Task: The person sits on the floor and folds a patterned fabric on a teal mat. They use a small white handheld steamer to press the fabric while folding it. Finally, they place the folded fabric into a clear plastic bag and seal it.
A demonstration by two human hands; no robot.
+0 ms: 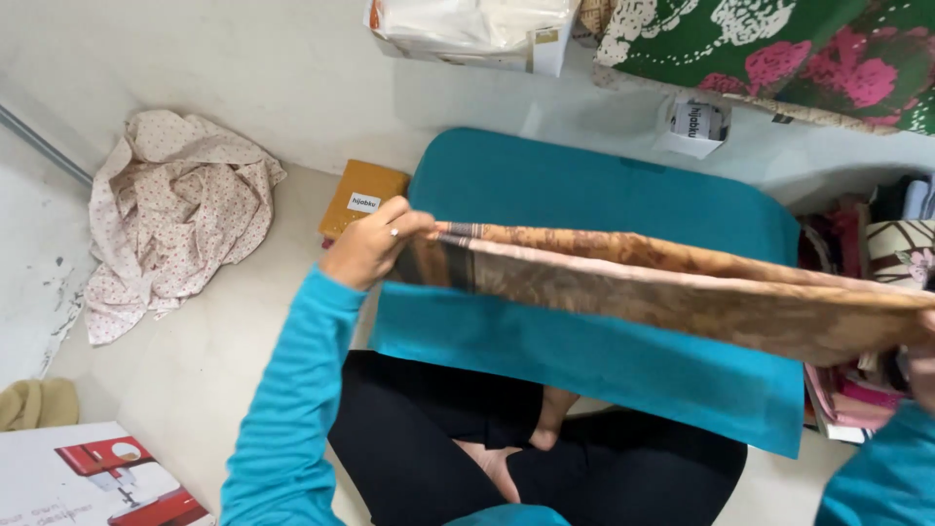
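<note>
My left hand [375, 244], in a teal sleeve with a ring on one finger, pinches the left end of a brown and peach patterned cloth [672, 282]. The cloth is folded lengthwise and stretched level above a teal cloth [584, 360] that is spread over the floor and my crossed legs. My right hand [920, 365] holds the cloth's other end at the right frame edge and is mostly cut off.
A crumpled white dotted cloth [170, 214] lies on the floor at left. A mustard packet [362, 198] sits by the teal cloth. A green floral fabric [779, 49] and a plastic-wrapped parcel [467, 29] are at top. Stacked fabrics [867, 244] are at right, a sewing machine box [88, 477] bottom left.
</note>
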